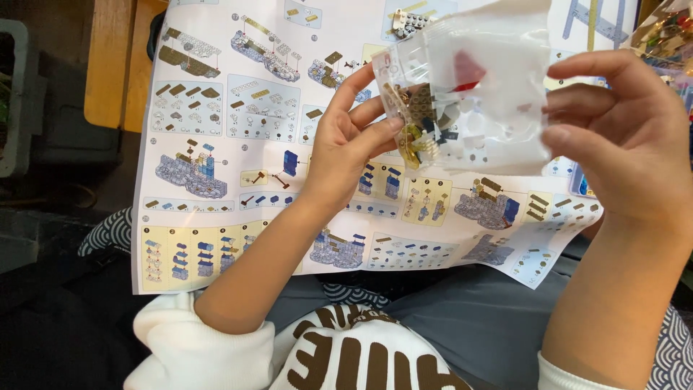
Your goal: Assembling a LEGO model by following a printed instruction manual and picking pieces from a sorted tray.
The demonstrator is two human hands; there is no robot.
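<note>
A clear plastic bag (469,94), thin, glossy and crinkled, is held up between both hands above a large sheet of building instructions (238,144). The bag is roughly rectangular, with soft folds across its upper part that catch the light and turn it milky. Small building bricks (422,123) are bunched in its lower left corner: tan, dark brown, yellowish, black and white pieces, hard-edged and studded, with a red piece showing through higher up.

The left hand (350,141) pinches the bag's left edge, thumb up along the side and fingers curled onto the lump of bricks. The right hand (628,133) grips the bag's right edge, with its fingers bent and pressed onto the plastic from that side; the thumb is hidden behind the film.

The instruction sheet is smooth white paper, printed in boxed panels with pale blue and yellow grounds and small drawings of blue, grey and tan brick models. It lies flat over the person's lap, its near edge slightly wavy and its near left corner hanging free past a patterned cloth. White sleeves (195,347) are pushed up at both forearms, soft and thick.

At the far left, beyond the sheet's edge, stands a wooden board (115,65) with rounded corners, and left of it a dark grey bin (22,94). A second crinkled bag of coloured pieces (664,32) shows at the far right corner.
</note>
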